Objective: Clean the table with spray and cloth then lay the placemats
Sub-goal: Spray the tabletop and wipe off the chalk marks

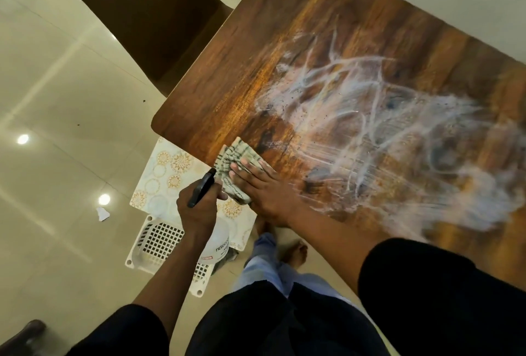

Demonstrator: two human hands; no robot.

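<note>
Cloth (pixel 237 168) lies under your flat right hand (pixel 263 190) to wipe the table (pixel 284 57); your left hand (pixel 199 207) keeps a closed grip on the spray bottle (pixel 217 244), ready.

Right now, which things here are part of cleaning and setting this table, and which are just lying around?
Part of the job: cloth under right hand; spray bottle in left hand; table; placemats.

Lying about: white basket; chair; paper scrap.

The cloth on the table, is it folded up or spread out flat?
Folded. The cloth is a small thick pad with stacked edges under the right hand at the table edge.
</note>
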